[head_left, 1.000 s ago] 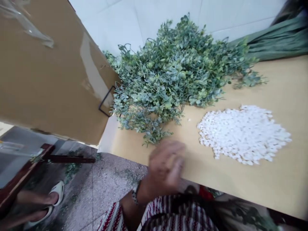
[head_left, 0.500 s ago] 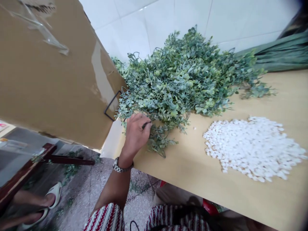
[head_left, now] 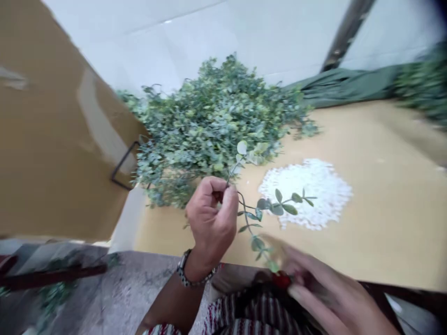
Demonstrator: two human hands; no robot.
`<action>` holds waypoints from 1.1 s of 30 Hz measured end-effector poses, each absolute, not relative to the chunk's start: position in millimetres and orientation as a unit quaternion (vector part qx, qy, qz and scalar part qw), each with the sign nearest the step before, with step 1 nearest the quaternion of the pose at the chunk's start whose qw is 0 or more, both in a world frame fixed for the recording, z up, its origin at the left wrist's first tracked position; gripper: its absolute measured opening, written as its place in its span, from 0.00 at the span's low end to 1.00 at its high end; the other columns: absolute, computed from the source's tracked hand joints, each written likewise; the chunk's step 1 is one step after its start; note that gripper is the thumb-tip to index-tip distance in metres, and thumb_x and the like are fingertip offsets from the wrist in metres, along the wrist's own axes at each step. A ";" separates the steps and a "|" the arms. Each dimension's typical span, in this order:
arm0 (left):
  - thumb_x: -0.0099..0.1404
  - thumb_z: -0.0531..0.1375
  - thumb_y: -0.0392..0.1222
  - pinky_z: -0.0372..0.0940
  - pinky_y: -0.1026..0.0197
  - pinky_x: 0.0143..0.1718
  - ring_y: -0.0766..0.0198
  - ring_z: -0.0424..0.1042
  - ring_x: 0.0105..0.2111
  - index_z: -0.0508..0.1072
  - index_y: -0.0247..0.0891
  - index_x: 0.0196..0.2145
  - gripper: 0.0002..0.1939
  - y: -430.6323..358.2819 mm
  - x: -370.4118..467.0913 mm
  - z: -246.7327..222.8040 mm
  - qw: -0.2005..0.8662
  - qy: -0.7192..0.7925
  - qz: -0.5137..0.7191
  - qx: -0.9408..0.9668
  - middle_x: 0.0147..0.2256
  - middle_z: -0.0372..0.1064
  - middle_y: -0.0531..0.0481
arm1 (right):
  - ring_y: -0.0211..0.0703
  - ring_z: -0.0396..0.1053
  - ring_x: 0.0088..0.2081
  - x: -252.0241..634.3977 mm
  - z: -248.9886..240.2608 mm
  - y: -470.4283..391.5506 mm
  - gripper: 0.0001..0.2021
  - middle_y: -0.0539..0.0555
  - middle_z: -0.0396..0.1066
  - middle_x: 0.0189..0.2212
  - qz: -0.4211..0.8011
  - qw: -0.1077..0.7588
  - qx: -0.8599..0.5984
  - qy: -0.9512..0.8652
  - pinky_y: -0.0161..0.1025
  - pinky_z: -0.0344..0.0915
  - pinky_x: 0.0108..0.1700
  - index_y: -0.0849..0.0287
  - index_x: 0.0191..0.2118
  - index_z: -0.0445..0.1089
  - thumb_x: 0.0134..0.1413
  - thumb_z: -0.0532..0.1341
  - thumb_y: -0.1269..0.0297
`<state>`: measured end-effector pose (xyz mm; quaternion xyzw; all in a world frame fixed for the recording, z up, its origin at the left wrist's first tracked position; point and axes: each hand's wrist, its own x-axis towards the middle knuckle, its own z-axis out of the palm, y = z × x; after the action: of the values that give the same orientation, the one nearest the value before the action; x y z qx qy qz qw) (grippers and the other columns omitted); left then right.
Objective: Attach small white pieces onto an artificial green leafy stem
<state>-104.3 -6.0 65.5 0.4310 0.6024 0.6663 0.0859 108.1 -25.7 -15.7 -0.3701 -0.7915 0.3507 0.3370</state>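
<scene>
My left hand (head_left: 211, 221) is closed around a thin green leafy sprig (head_left: 265, 204), held above the near edge of the tan table (head_left: 384, 209). The sprig's small round leaves branch out to the right, over a heap of small white pieces (head_left: 307, 190). My right hand (head_left: 324, 288), blurred, comes up from the lower right with fingers stretched toward the sprig's lower leaves; nothing is seen in it. A large pile of the same green foliage (head_left: 213, 125) lies on the table behind my left hand.
A big brown cardboard sheet (head_left: 52, 153) stands at the left, against the foliage pile. Folded dark green material (head_left: 349, 83) lies along the white tiled wall at the back. More greenery (head_left: 422, 88) shows at the far right. Grey speckled floor lies below the table.
My left hand reached into the foliage pile, pinched a sprig and lifted it clear toward me. My right hand has come into view from the lower right. The camera has swung left.
</scene>
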 end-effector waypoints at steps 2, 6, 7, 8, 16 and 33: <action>0.61 0.59 0.35 0.57 0.67 0.23 0.71 0.60 0.19 0.65 0.39 0.24 0.08 -2.6 -75.3 52.1 0.132 0.592 0.668 0.431 0.22 0.62 0.56 | 0.41 0.76 0.32 93.1 1.1 -17.8 0.22 0.51 0.77 0.35 0.383 0.383 -0.382 -0.749 0.32 0.75 0.33 0.50 0.55 0.67 0.53 0.64 0.63; 0.59 0.58 0.32 0.58 0.66 0.25 0.70 0.60 0.21 0.66 0.39 0.23 0.09 -6.2 -32.6 27.8 0.217 0.551 0.632 0.501 0.21 0.61 0.56 | 0.40 0.73 0.34 81.8 5.3 -2.7 0.15 0.54 0.74 0.36 0.420 0.516 -0.402 -0.629 0.35 0.74 0.36 0.55 0.48 0.70 0.55 0.63 0.61; 0.59 0.58 0.32 0.59 0.66 0.26 0.69 0.62 0.22 0.66 0.39 0.23 0.08 -8.6 -25.9 24.1 0.231 0.537 0.621 0.522 0.21 0.62 0.56 | 0.40 0.72 0.34 84.3 3.5 -1.1 0.11 0.54 0.74 0.36 0.423 0.534 -0.403 -0.610 0.36 0.73 0.37 0.56 0.45 0.71 0.56 0.62 0.60; 0.59 0.58 0.32 0.60 0.66 0.27 0.68 0.63 0.23 0.67 0.39 0.23 0.08 -10.9 -20.6 21.6 0.248 0.525 0.607 0.543 0.22 0.63 0.55 | 0.40 0.71 0.34 88.3 1.6 -0.6 0.09 0.54 0.73 0.35 0.426 0.547 -0.403 -0.598 0.36 0.72 0.38 0.56 0.41 0.72 0.57 0.61 0.59; 0.59 0.61 0.38 0.65 0.62 0.34 0.63 0.68 0.30 0.69 0.38 0.28 0.04 -13.4 -6.1 13.7 0.502 0.478 0.516 0.503 0.28 0.70 0.50 | 0.38 0.63 0.29 118.7 -13.6 -5.4 0.06 0.48 0.61 0.26 0.345 0.588 -0.413 -0.604 0.35 0.63 0.32 0.56 0.31 0.65 0.58 0.60 0.63; 0.41 0.75 0.36 0.69 0.66 0.35 0.67 0.72 0.30 0.77 0.39 0.37 0.22 -4.4 -5.7 19.0 0.720 0.356 0.542 0.248 0.31 0.73 0.52 | 0.37 0.68 0.25 125.8 -18.5 -20.0 0.04 0.48 0.69 0.23 0.274 0.469 -0.453 -0.707 0.32 0.65 0.28 0.57 0.30 0.65 0.57 0.58 0.69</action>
<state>-5.7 -4.4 19.0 0.2478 0.3563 0.5421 0.7195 125.8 -20.0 -18.5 -0.4531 -0.7068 0.2735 0.4694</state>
